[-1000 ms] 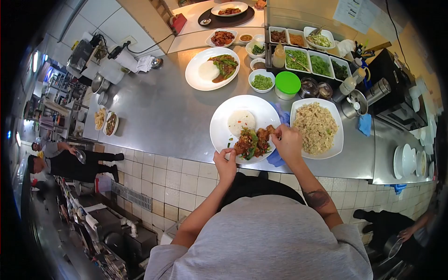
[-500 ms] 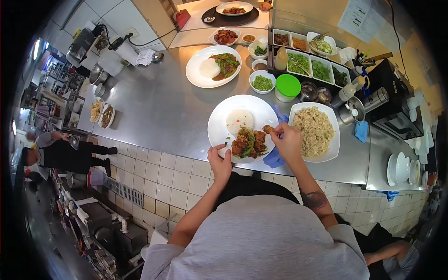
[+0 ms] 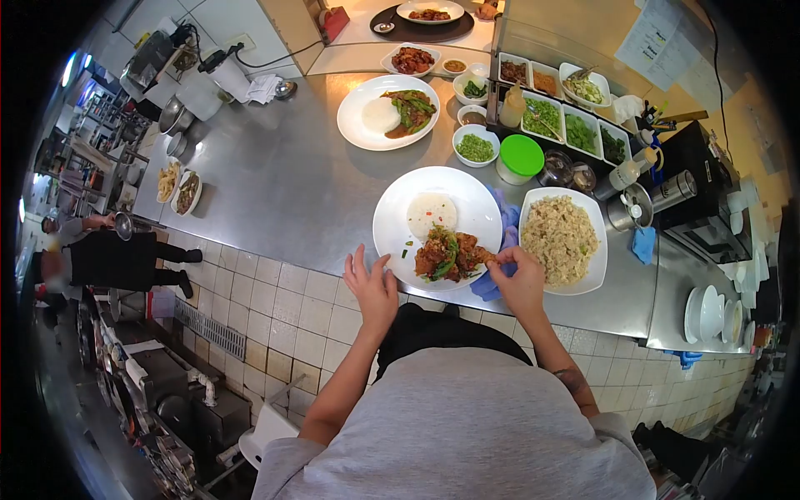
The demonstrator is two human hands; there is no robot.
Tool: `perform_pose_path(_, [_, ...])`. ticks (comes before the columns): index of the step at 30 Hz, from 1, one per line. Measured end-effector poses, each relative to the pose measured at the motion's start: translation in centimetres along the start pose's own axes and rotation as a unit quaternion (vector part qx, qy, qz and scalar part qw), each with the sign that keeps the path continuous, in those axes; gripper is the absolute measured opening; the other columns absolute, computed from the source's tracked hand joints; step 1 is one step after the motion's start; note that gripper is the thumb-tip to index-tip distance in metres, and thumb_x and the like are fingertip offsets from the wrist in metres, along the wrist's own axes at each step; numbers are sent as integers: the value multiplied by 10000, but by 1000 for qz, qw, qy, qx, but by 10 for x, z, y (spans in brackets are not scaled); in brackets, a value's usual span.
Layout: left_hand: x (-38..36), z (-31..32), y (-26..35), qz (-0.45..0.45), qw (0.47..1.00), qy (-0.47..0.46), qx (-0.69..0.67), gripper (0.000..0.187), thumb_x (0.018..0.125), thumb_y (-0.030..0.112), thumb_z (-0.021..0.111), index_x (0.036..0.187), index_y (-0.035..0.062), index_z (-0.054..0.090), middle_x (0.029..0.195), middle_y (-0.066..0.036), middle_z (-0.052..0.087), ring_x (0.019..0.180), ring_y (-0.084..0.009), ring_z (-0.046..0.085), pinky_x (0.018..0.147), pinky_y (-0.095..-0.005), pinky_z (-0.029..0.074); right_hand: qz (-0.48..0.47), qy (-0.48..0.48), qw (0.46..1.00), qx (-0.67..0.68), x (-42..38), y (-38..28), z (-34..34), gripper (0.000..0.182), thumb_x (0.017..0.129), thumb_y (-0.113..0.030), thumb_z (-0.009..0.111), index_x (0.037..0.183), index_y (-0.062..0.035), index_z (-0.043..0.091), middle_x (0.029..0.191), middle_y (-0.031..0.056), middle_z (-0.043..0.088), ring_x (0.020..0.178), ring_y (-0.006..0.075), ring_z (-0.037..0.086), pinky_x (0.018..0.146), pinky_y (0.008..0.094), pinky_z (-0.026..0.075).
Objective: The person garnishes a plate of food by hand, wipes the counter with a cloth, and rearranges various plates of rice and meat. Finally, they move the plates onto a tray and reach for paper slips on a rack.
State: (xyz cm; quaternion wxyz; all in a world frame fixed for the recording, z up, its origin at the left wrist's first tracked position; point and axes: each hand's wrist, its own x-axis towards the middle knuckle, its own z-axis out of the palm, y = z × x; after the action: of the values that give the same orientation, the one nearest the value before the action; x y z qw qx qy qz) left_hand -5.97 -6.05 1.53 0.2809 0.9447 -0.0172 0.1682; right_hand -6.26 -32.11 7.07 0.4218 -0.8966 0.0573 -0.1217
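A round white plate lies near the counter's front edge, with a mound of white rice and browned fried chicken topped with green pepper. My right hand pinches the end of a piece of fried chicken at the right side of that pile. By the plate's lower left rim my left hand is open, fingers spread and holding nothing. A blue cloth is partly hidden under the plate's right side. Close to my right hand stands a square white dish of fried rice.
An oval plate with rice and greens stands farther back. A green-lidded tub, a bowl of chopped scallions and garnish containers line the back right. A co-worker with a metal bowl stands left, beyond the counter.
My right hand has brought the chicken piece left and down against the pile. My left hand has come off the plate's rim, moving left with its fingers spreading. The view has shifted slightly.
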Motion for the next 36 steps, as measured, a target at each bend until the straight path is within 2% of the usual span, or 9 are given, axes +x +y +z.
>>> perform_pose_path(5, [12,11,9,-8,991,-89,100,299,828,185,523,1102,143,634,1459,-198,197,1332,-494,83,945,-748,64,105,-17,984,141,7,0,7,149,738,-128,718,782,-30,616,723,63,648,664,154,611,589,263,445])
perform_pose_path(11, [13,3,25,0,976,-201,88,299,822,163,523,1096,173,643,1480,-173,165,1339,-504,36,913,-777,56,377,-89,798,461,15,10,1,130,818,-185,675,813,-67,618,695,-3,603,642,47,551,488,192,352])
perform_pose_path(14, [9,9,23,-31,987,-157,27,263,826,140,527,1060,155,648,1472,-163,199,1339,-495,66,932,-762,66,358,-82,817,444,11,6,4,133,823,-204,668,793,-86,615,665,-18,576,616,30,526,466,187,303])
perform_pose_path(17, [3,18,10,-39,994,-96,-35,222,834,124,526,1021,136,645,1462,-145,240,1343,-475,93,962,-734,77,283,-43,894,346,7,17,11,133,803,-170,687,785,-63,609,686,3,602,632,62,557,502,201,370])
perform_pose_path(21, [0,14,6,3,996,2,-93,47,791,138,626,787,96,647,1349,-112,423,1314,-419,238,994,-685,120,30,50,990,125,-2,13,15,159,735,-77,724,776,8,595,718,79,638,685,146,607,643,269,473])
perform_pose_path(27, [3,8,14,23,991,9,-135,189,680,180,752,630,101,588,1256,-66,506,1276,-373,316,997,-658,145,71,46,988,129,-6,6,17,165,714,-75,730,747,10,592,722,86,633,687,154,599,673,283,469])
perform_pose_path(31, [8,0,28,19,989,29,-141,285,756,168,674,1029,103,627,1372,-154,355,1286,-394,277,1017,-606,167,53,78,987,127,-3,5,20,168,706,-86,731,733,2,591,705,89,620,664,176,589,652,297,460])
perform_pose_path(34, [10,2,22,32,990,37,-134,476,801,138,606,1257,78,483,1397,-222,273,1277,-413,261,1033,-548,184,36,101,990,95,0,10,24,169,701,-99,733,732,-9,594,689,90,607,654,199,582,638,314,452])
perform_pose_path(36, [14,4,15,18,988,51,-141,491,814,131,581,1279,50,443,1386,-242,278,1270,-419,259,1036,-524,189,40,112,989,86,-2,5,23,176,694,-117,739,731,-21,597,690,92,601,663,223,576,640,334,447])
